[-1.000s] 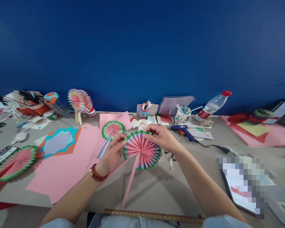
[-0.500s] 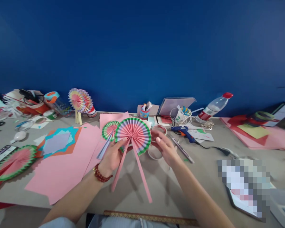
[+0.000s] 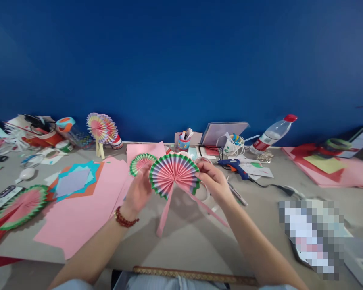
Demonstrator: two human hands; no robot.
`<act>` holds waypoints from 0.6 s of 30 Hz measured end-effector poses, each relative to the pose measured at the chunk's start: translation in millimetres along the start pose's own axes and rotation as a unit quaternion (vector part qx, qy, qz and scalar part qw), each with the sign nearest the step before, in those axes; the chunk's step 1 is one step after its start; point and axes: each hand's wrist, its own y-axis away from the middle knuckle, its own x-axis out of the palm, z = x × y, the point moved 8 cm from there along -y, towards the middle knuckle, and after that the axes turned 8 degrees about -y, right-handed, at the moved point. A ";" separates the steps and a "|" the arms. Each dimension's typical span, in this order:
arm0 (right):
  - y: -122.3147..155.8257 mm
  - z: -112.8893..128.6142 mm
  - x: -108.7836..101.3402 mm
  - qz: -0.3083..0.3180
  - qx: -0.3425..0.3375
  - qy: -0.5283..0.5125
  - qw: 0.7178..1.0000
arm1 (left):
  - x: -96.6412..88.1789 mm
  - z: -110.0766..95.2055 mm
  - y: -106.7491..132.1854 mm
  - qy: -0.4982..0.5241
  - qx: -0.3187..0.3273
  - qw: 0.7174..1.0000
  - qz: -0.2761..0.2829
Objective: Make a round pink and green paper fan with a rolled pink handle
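Observation:
I hold a round pleated paper fan (image 3: 173,174), pink with green and white rims, up over the grey table (image 3: 193,241). Its two pink strip handles (image 3: 165,213) hang down and splay apart. My left hand (image 3: 138,192), with a red bead bracelet at the wrist, pinches the fan's left edge. On the fan's right edge my right hand (image 3: 214,181) grips with curled fingers. A tape roll (image 3: 203,189) lies on the table just behind my right hand. A second, smaller pleated fan (image 3: 140,162) lies behind my left hand.
Pink paper sheets (image 3: 78,213) cover the left of the table, with a flat fan (image 3: 21,205) at the far left. A blue glue gun (image 3: 233,166), water bottle (image 3: 272,133), pen cup (image 3: 184,141) and standing fan (image 3: 101,129) line the back. A blurred object (image 3: 313,233) lies at right.
The fan was first held low in both hands, then lifted in the left hand alone while the right reached toward the tape roll. Now both hands hold it, shifted slightly right.

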 end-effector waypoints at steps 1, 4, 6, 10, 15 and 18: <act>-1.3 8.6 1.6 0.012 -0.003 0.026 1.000 | 5.2 -18.3 -5.2 -0.045 0.035 0.998 0.028; -5.2 34.8 8.7 0.039 -0.014 0.106 0.993 | 41.6 -73.4 -12.5 -0.214 0.123 0.959 0.141; -6.8 51.9 16.9 0.067 -0.034 0.150 0.986 | 73.4 -101.0 -9.6 -0.335 0.162 0.906 0.204; -4.1 75.8 36.2 0.141 -0.089 0.221 0.961 | 122.1 -122.9 3.2 -0.514 0.216 0.791 0.252; 2.0 74.4 39.1 0.148 -0.103 0.300 0.937 | 117.5 -103.3 4.9 -0.510 0.157 0.816 0.224; 4.4 67.7 38.6 0.145 -0.104 0.331 0.926 | 105.2 -89.8 4.6 -0.516 0.156 0.816 0.207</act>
